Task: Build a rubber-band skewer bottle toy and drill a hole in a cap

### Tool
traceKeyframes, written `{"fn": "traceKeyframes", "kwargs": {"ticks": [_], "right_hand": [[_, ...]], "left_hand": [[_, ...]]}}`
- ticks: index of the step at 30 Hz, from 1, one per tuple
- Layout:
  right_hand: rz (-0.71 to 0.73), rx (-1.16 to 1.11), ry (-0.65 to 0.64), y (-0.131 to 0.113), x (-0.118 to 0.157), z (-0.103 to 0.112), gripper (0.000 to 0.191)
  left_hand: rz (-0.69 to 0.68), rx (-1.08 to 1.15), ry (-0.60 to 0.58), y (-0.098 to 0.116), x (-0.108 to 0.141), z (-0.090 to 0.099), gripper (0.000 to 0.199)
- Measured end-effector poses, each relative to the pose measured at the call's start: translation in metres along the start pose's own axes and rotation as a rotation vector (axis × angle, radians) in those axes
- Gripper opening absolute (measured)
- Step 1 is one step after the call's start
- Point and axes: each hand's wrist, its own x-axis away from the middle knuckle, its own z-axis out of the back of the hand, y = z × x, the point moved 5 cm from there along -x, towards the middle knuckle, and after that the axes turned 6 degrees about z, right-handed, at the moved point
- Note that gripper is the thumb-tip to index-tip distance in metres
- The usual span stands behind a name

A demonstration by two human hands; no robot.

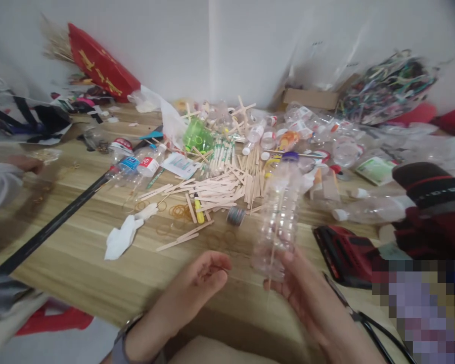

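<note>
Clear ribbed plastic bottle with a purple cap (284, 217): it stands nearly upright above the worktop (136, 283), its lower end gripped between the thumb and fingers of the right hand (305, 285). The left hand (187, 290) is half curled beside it; whether its fingertips pinch anything, I cannot tell. The cap is on, and a thin pale strand runs down the bottle's side, its fastening unclear. Beyond lie loose tan rubber bands (182, 211), a grey spool (235, 216) and flat pale wooden sticks (220, 187), mostly unjoined; farther back, some form a cross (244, 109).
</note>
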Motion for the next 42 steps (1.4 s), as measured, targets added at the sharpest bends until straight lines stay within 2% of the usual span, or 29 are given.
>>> {"fn": "traceKeyframes", "kwargs": {"ticks": [5,7,9,12,15,18,22,26,33,37,42], "right_hand": [[0.024,-0.01,-0.198,0.017,0.005,-0.037,0.071],[-0.003,-0.028,-0.244,0.025,0.004,-0.048,0.071],[-0.024,-0.032,-0.242,0.028,0.004,-0.049,0.071],[-0.005,-0.005,-0.139,0.022,0.004,-0.032,0.071],[0.048,0.101,0.039,0.011,0.001,0.002,0.075],[0.094,0.312,0.147,0.005,-0.004,0.032,0.078],[0.1,0.485,0.178,0.005,-0.006,0.043,0.068],[0.156,0.66,0.244,0.002,-0.01,0.042,0.066],[0.214,1.069,0.11,0.002,-0.021,0.046,0.075],[0.218,1.133,0.122,0.002,-0.022,0.048,0.076],[0.191,1.178,0.154,0.002,-0.02,0.048,0.073]], "left_hand": [[-0.107,0.154,-0.015,0.021,-0.012,-0.001,0.073],[-0.127,0.199,-0.039,0.026,-0.016,-0.002,0.075],[-0.126,0.205,-0.061,0.026,-0.019,-0.003,0.072],[-0.115,0.128,-0.018,0.021,-0.02,0.0,0.072],[-0.101,-0.056,0.081,0.018,-0.02,0.01,0.057],[-0.095,-0.358,0.223,0.021,-0.018,0.027,0.036],[-0.16,-0.815,0.386,0.029,-0.02,0.045,0.022],[-0.248,-1.136,0.33,0.034,-0.032,0.039,0.021],[-0.37,-1.37,0.182,0.044,-0.057,0.014,0.029],[-0.384,-1.498,0.172,0.04,-0.064,0.014,0.03],[-0.375,-1.569,0.207,0.038,-0.066,0.018,0.02]]}}
